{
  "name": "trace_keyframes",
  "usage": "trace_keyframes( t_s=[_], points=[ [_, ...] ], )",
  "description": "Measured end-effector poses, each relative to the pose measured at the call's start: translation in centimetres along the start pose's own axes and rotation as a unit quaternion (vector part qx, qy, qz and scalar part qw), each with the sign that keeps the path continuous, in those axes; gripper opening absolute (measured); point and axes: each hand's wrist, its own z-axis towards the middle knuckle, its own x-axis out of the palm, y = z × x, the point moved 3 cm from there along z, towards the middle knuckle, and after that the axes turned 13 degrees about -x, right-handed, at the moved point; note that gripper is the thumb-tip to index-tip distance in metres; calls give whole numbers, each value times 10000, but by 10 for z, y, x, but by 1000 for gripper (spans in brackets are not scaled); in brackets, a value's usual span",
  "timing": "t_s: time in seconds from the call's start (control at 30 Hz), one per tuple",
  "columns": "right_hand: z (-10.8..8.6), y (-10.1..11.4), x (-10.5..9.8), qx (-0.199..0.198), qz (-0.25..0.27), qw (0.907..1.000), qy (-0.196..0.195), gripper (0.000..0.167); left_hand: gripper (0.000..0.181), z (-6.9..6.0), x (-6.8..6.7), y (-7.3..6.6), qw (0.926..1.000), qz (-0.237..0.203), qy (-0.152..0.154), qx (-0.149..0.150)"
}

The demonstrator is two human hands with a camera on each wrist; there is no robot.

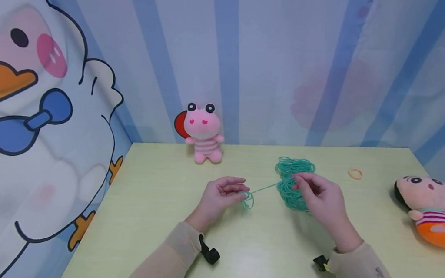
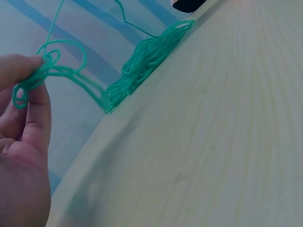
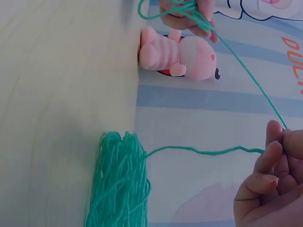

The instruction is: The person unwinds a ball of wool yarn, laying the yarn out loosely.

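Observation:
A skein of green yarn (image 1: 295, 197) lies on the table, its strands heaped in two lobes. My left hand (image 1: 219, 198) pinches a small loose bundle of green yarn loops (image 2: 52, 71) between thumb and fingers, left of the skein. Above the skein, my right hand (image 1: 324, 201) pinches a single yarn strand (image 3: 255, 85) between thumb and forefinger. That strand runs taut between both hands. From the right fingertips, another length slopes back to the skein, as the right wrist view shows. The bundle also has strands trailing toward the skein in the left wrist view.
A pink plush toy (image 1: 206, 133) sits at the table's back edge, against a printed cloth backdrop (image 1: 267, 72). A small orange ring (image 1: 355, 174) lies right of the skein. At the far right lies a plush doll (image 1: 436, 212) with orange bottoms. The pale table (image 1: 140, 233) extends beneath both forearms.

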Motion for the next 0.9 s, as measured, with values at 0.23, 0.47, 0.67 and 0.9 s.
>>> trace_keyframes(
  t_s=[0.23, 0.47, 0.67, 0.9],
  points=[
    [0, -2, -4, 87, 131, 9992, -364, 19, 31, 1, -1, 3, 9993, 342, 48, -125],
    [-5, -14, -12, 477, -191, 9985, -188, 27, 25, 2, -4, 7, 9998, 127, -49, -165],
    [-14, -28, -31, 1173, -396, 9923, 13, 40, 27, 1, -6, 6, 9976, -628, 164, 259],
    [-21, -47, -41, 1407, -684, 9868, 407, 46, 36, 1, -9, 4, 9903, -1245, -83, 604]
  ],
)
